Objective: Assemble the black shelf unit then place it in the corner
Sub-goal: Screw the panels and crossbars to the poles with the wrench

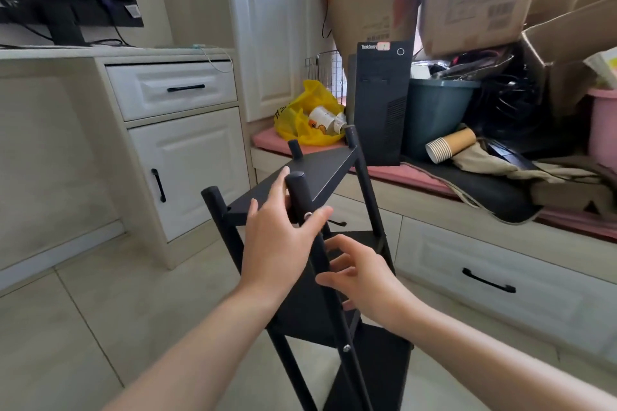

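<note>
Seen from the head camera, the black three-tier shelf unit with round posts [320,173] stands on the pale tiled floor [100,310], right in front of the person. It looks tilted, though the wide lens may add to that. All three boards appear to sit between the four posts, so assembly seems nearly done.

The left hand [280,237] is up at the top tier. Its fingers [278,187] are straight and spread over the edge of the top board, and its thumb is on the other side of the near front post [297,190]. It straddles the post and does not clench it, probably to steady the frame. A silver screw head [307,215] shows in the post just by the thumb.

The right hand [360,274] is lower, beside the same post at the middle tier. Its fingers [337,243] are loosely bent and hold nothing. Whether the thumb touches the post I cannot tell. It may be checking a joint or getting ready to lift.

Behind the shelf are a white cabinet door with a black handle [187,170] and a low bench with a pink cushion [267,140], which carries a dark computer tower [380,103]. The nook where the two meet looks like the likely corner for the shelf.
</note>
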### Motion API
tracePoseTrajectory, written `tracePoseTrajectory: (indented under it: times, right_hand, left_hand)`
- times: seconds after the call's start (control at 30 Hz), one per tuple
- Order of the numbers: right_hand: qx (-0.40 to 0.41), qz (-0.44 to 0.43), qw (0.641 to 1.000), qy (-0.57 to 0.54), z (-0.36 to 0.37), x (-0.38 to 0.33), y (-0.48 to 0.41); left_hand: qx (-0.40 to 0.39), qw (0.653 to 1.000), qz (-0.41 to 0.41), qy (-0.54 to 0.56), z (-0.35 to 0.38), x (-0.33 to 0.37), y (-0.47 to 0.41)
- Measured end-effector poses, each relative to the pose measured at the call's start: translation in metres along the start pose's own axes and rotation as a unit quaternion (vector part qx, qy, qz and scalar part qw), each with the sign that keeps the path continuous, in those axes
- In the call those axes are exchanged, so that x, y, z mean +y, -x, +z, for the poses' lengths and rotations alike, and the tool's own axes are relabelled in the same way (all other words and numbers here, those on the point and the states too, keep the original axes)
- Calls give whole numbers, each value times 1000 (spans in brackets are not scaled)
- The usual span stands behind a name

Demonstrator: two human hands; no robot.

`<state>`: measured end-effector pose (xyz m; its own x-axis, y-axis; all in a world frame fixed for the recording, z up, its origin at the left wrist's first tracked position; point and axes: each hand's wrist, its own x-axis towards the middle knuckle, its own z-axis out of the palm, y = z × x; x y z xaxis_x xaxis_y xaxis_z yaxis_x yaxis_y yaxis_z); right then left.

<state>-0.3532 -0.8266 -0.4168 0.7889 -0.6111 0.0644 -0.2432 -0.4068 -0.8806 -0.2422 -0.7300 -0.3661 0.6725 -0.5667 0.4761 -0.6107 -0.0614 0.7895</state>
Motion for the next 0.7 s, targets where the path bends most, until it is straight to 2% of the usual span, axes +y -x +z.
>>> tracePoseTrajectory:
  times: [0.1,0.4,0.53,0.7]
  right_hand:
    - [0,-2,1000,4,2,0,7]
    - [-57,1,997,47,-20,-7,5]
    - [8,24,997,72,-47,3,-3]
    - [100,108,988,43,-76,34,-17]
  left_hand:
    - [-2,999,31,-41,0,-2,9]
    - [-5,999,24,41,-5,-5,12]
    - [-20,999,34,35,-16,-9,9]
    - [-45,997,50,31,-31,-15,11]
